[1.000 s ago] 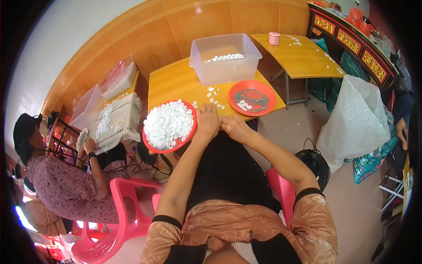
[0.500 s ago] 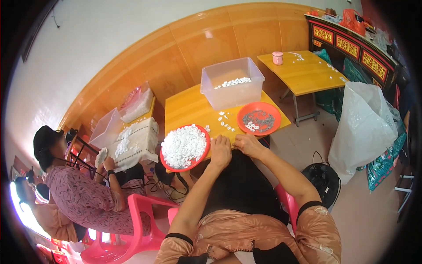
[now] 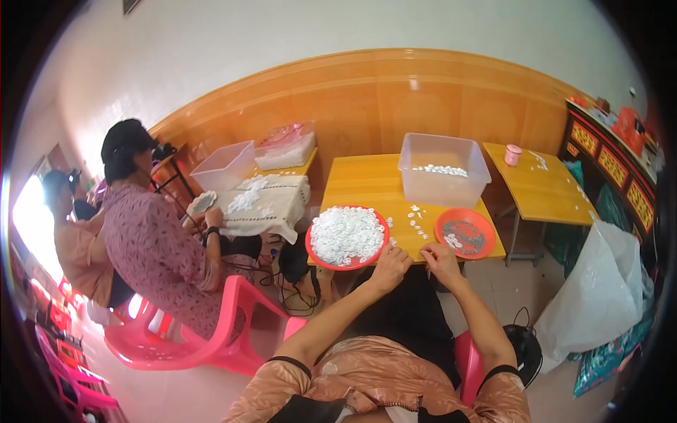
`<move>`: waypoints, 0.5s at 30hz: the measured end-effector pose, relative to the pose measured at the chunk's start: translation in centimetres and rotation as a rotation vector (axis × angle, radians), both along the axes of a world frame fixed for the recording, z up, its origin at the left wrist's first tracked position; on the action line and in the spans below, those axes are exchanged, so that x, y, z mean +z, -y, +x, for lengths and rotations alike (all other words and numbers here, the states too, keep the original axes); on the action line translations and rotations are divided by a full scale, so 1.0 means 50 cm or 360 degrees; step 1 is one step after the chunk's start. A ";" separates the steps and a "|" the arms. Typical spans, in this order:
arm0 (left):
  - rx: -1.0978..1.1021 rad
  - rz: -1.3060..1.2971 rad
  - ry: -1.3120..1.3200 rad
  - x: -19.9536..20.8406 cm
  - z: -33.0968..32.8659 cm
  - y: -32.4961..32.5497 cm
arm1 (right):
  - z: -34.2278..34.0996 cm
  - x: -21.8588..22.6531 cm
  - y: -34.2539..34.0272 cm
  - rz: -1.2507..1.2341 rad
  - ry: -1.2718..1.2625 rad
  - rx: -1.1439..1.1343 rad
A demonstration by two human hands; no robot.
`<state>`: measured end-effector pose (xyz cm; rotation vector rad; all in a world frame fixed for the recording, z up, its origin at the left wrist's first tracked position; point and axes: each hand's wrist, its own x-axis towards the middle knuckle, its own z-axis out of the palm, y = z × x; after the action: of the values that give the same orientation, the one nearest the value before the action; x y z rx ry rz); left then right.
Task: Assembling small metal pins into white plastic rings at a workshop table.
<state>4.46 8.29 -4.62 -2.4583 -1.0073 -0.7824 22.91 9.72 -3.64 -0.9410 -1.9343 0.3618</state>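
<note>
Both hands are at the front edge of the yellow wooden table [image 3: 352, 171], a short gap between them. My left hand [image 3: 393, 269] has its fingers curled together beside a red plate [image 3: 341, 268] heaped with small white oval plastic pieces [image 3: 347, 236]. With thumb and fingertips pinched, my right hand [image 3: 441, 261] sits just in front of an orange-red plate [image 3: 486, 224]. That plate bears small dark grey parts [image 3: 469, 238] and a few white pieces. Whatever either hand grips is too small to make out. Several loose white pieces [image 3: 416, 225] lie between the plates.
Behind the plates stands a clear plastic bin [image 3: 444, 190] with white pieces inside. At left, a person [image 3: 162, 233] works at a cloth-covered table [image 3: 282, 194]. A pink chair [image 3: 218, 331] is nearby. A second yellow table [image 3: 543, 190] and a white sack [image 3: 592, 289] stand at right.
The whole view has swung, so the tables and plates now appear farther right and lower. Both hands stay near the table edge, their fingers still closed.
</note>
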 end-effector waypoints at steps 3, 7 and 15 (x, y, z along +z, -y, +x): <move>-0.0008 -0.0209 0.0491 0.033 -0.013 0.051 | -0.018 0.046 0.014 -0.0207 -0.0232 -0.0101; -0.0096 -0.0874 0.1832 0.142 -0.046 0.130 | -0.062 0.118 0.023 -0.0331 -0.0146 -0.0143; -0.0336 -0.1132 0.2901 0.176 -0.118 0.179 | -0.174 0.198 0.173 -0.0751 -0.1184 0.0434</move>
<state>-1.45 -0.64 4.20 -1.6462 -1.5993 -3.3961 14.20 1.07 6.24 -0.6786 -1.2934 1.1846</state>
